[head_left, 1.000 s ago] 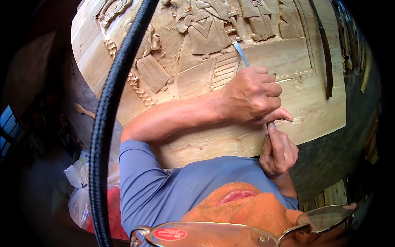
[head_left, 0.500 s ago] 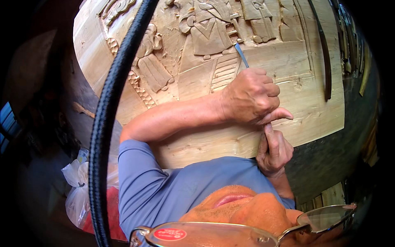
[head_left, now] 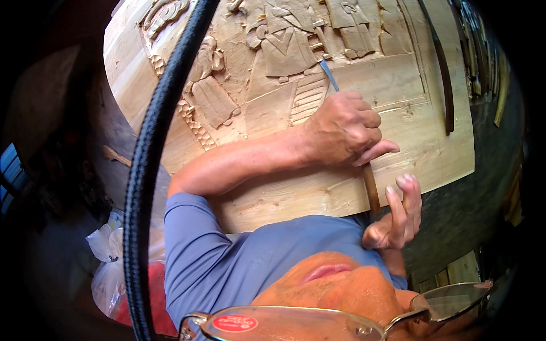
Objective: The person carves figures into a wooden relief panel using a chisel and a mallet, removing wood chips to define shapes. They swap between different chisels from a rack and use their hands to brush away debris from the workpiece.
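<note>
Left hand [head_left: 348, 129] is clenched around 1 chisel [head_left: 329, 75], slanting over a carved wooden panel [head_left: 421, 150], its tip near a robed figure [head_left: 287, 54]. Right hand [head_left: 401, 219] grasps nothing, fingers loosely curled, just beside the wooden handle [head_left: 371, 188].

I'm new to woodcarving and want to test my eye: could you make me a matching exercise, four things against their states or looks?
Things:
1. left hand
2. right hand
3. plastic bag
4. carved panel

States or looks:
A. see-through, at the picture's lower left
B. fingers raised, gripping nothing
C. pale wood, cut with raised figures
D. closed around the chisel

Pairs: 1-D, 2-B, 3-A, 4-C
</note>
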Action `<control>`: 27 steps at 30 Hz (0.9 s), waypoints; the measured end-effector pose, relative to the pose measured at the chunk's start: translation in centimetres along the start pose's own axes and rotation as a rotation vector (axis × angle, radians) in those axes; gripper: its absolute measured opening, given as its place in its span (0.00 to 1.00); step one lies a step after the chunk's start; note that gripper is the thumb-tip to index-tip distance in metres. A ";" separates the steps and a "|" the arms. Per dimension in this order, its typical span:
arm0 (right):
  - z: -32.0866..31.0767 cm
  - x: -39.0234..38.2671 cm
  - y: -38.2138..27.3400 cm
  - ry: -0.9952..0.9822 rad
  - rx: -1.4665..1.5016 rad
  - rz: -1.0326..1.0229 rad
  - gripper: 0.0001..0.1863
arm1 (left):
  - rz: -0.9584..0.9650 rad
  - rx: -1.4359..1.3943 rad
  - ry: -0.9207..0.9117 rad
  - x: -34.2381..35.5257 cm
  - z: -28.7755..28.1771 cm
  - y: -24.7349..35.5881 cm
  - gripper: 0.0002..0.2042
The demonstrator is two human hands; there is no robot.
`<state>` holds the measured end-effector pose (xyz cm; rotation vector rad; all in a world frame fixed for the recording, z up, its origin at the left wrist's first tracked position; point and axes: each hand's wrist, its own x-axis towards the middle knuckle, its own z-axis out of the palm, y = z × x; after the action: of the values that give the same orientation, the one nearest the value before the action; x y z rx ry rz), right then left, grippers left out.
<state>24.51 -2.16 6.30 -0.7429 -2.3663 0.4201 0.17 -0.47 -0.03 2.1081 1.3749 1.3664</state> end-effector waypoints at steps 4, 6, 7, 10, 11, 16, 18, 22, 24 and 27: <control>1.9 2.5 -0.7 -0.068 0.128 0.014 0.41 | 0.003 -0.012 -0.014 0.1 -0.1 -0.1 0.25; 1.3 1.8 -0.6 -0.071 0.136 0.005 0.41 | 0.003 -0.006 -0.021 -0.2 0.0 -0.3 0.24; 1.5 1.6 -0.6 -0.042 0.134 0.018 0.41 | 0.002 0.002 -0.022 -0.2 0.1 -0.3 0.24; 1.5 0.4 -0.6 -0.011 0.153 0.024 0.41 | 0.008 0.007 -0.019 0.0 0.1 -0.1 0.23; 1.6 0.1 -0.5 0.001 0.150 0.026 0.41 | 0.012 0.006 -0.017 0.1 0.1 0.0 0.23; 1.9 2.2 -1.1 -0.059 0.166 0.026 0.39 | -0.009 -0.003 -0.001 -0.2 -0.2 -0.2 0.23; 1.1 1.0 -1.0 -0.051 0.138 0.030 0.39 | -0.020 0.015 0.008 -0.3 0.0 -0.2 0.22; 1.5 0.9 -1.5 0.031 0.131 0.042 0.39 | 0.007 0.005 -0.012 -0.1 0.3 -0.2 0.23; 3.0 2.8 -1.3 -0.036 0.182 0.034 0.39 | -0.009 0.023 0.010 -0.1 -0.1 -0.6 0.22; 1.9 2.1 -1.6 -0.064 0.173 0.022 0.40 | -0.009 0.007 -0.001 -0.1 -0.4 -0.4 0.22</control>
<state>21.27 -2.34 6.55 -0.6843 -2.3461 0.6574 -0.44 -0.45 -0.12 2.1042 1.3885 1.3596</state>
